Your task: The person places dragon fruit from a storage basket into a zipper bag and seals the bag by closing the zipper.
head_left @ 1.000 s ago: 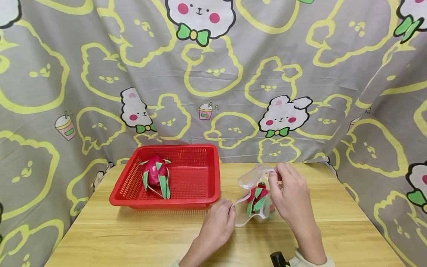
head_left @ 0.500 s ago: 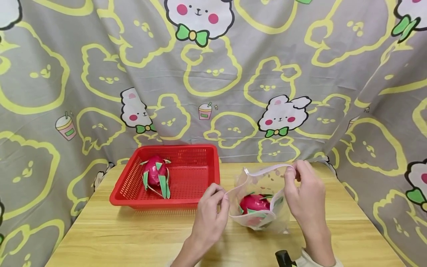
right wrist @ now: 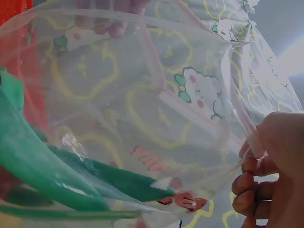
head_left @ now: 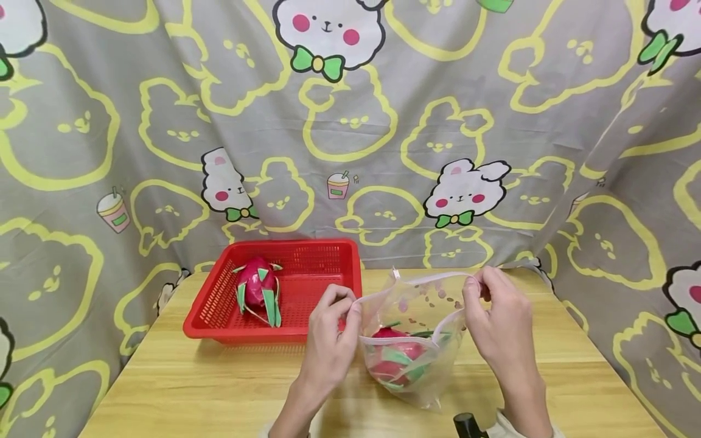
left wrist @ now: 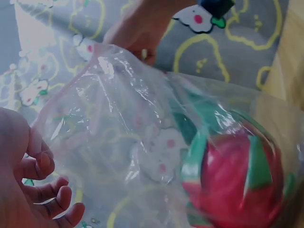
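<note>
Head view: filmy bag (head_left: 442, 372) encloses glossy, rounded fruit (head_left: 390, 367).

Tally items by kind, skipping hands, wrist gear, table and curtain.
Red basket: 1
Clear bag: 1
Dragon fruit: 2 (one in the basket, the other inside the bag)
Total: 4

The left hand (head_left: 328, 331) and right hand (head_left: 499, 319) are bare. Toward the table's (head_left: 208, 395) near edge are a cream right sleeve (head_left: 501, 427), a short black tube (head_left: 466, 424) beside it, and a bit of pale left sleeve (head_left: 266, 431).
</note>
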{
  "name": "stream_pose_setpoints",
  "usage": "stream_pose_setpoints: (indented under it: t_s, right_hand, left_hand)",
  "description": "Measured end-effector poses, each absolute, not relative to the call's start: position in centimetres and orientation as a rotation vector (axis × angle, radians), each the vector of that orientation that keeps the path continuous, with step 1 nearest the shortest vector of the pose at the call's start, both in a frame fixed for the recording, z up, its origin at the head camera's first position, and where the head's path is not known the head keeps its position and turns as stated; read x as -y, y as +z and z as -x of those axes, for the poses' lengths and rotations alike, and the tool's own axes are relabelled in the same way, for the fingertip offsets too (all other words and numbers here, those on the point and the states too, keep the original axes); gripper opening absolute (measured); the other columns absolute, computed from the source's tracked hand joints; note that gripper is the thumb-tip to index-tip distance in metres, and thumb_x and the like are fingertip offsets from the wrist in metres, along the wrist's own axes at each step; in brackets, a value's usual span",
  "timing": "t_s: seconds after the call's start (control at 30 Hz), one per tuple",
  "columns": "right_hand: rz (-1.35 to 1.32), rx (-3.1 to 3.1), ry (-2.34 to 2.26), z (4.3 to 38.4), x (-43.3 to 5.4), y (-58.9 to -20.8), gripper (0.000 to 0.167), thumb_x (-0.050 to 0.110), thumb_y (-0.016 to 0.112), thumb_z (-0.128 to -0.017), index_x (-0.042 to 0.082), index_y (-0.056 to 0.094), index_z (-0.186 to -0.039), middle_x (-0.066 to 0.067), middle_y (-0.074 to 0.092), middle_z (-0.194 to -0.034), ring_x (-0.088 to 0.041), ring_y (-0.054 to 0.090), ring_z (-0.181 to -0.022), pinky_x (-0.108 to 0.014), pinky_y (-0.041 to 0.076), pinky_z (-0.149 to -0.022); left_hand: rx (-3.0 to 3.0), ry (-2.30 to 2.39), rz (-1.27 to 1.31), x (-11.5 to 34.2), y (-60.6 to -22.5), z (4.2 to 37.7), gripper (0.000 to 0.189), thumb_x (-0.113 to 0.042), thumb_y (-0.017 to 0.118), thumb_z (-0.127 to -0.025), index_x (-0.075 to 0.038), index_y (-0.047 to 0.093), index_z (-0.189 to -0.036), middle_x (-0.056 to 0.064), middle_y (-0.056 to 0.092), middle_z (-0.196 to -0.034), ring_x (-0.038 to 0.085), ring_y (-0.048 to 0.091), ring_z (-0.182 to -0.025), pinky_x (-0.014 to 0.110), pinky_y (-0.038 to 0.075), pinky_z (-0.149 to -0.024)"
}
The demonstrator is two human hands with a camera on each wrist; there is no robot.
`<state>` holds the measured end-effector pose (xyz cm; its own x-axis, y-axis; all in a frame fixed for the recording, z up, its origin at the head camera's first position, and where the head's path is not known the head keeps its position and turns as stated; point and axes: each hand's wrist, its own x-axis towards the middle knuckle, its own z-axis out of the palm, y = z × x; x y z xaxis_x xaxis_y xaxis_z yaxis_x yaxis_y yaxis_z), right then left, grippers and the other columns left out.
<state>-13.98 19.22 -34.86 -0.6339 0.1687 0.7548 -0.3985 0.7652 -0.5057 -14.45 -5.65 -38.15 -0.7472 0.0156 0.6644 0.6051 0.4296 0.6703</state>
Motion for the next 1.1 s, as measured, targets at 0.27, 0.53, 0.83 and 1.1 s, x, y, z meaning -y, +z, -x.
stream_pose_setpoints:
  t_s: [0.27, 0.53, 0.83, 1.1]
  right_hand:
    - [-0.169, 2.155, 0.799, 13.7, -19.5, -34.8, 0.028, 0.002, 0.056, -0.093, 0.018, 0.050, -0.072, 0.006, 0.047, -0.070, -0.013, 0.045, -0.068, -0.022, 0.033, -0.065]
    - [-0.117, 2.335, 0.722, 13.5, -20.1, -34.7, 0.029, 0.005, 0.059, -0.090, 0.020, 0.047, -0.068, 0.006, 0.044, -0.066, -0.013, 0.042, -0.061, -0.028, 0.032, -0.059]
    - [-0.141, 2.540, 0.712, 13.5, -20.2, -34.4, 0.035, 0.017, 0.058, -0.100, 0.019, 0.043, -0.068, 0.005, 0.035, -0.060, -0.012, 0.033, -0.055, -0.029, 0.028, -0.053]
    - [-0.101, 2.446, 0.752, 13.8, -20.1, -34.7, 0.035, 0.018, 0.056, -0.102, 0.019, 0.048, -0.069, 0.004, 0.041, -0.062, -0.012, 0.036, -0.054, -0.028, 0.029, -0.052]
  left_hand:
    - [2.096, -1.485, 0.450, 4.9, -36.6, 15.4, 0.025, -0.008, 0.062, -0.100, -0.006, 0.069, -0.076, -0.002, 0.061, -0.101, 0.012, 0.057, -0.085, 0.028, 0.051, -0.070]
    - [2.075, -1.527, 0.505, 3.2, -36.0, 16.4, 0.026, -0.005, 0.060, -0.097, -0.005, 0.066, -0.072, 0.000, 0.062, -0.101, 0.014, 0.057, -0.087, 0.029, 0.049, -0.067]
    - [2.058, -1.560, 0.503, 3.8, -36.4, 16.5, 0.024, -0.003, 0.061, -0.096, -0.009, 0.066, -0.073, -0.002, 0.062, -0.101, 0.015, 0.057, -0.082, 0.030, 0.049, -0.065]
    - [2.054, -1.628, 0.503, 4.3, -36.4, 16.7, 0.026, -0.007, 0.060, -0.099, -0.007, 0.067, -0.074, 0.003, 0.063, -0.104, 0.016, 0.057, -0.084, 0.032, 0.051, -0.068]
